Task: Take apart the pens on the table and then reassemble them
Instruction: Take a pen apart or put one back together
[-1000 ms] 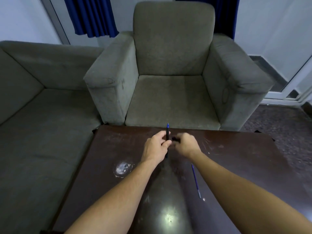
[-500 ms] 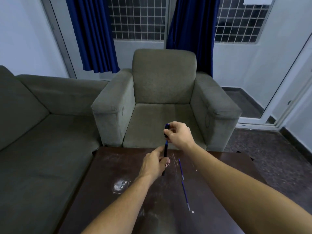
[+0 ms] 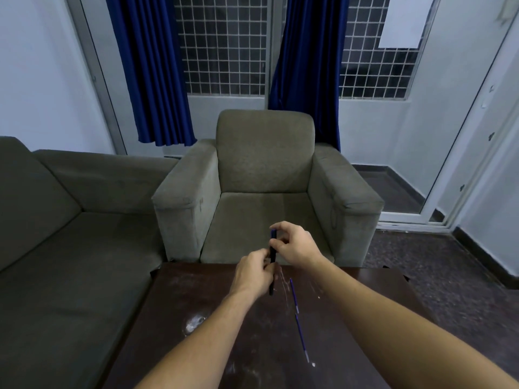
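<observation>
Pinched in the left hand (image 3: 251,272), thumb and curled fingers closed round the lower half of a dark blue pen (image 3: 273,248). Pinched again higher up by the right hand (image 3: 295,245), thumb against the middle of the barrel, forefinger hooked over the top end, other fingers loosely bent with nothing else in them. Held upright in the air between the two, just above the far edge of the table (image 3: 196,290), bottom tip poking out below the left palm, clear of the wood. Whether in one piece or partly pulled apart, impossible to tell behind the fingers. Just right of that grip, flat on the dark tabletop, a thin blue far refill (image 3: 294,293), and nearly end to end with it, closer to the body, a near refill (image 3: 302,339) with a pale tip pointing toward the near edge; both untouched and close beside the right forearm. To the left of the left forearm, a whitish smudge (image 3: 195,322) on the wood. Straight beyond the table, a grey-green armchair (image 3: 265,153) facing this way; along the left, a matching sofa (image 3: 70,248). Behind those, deep blue curtains (image 3: 151,80) hanging either side of a window grille (image 3: 224,51), with a white sheet of paper (image 3: 401,21) up at the top right.
</observation>
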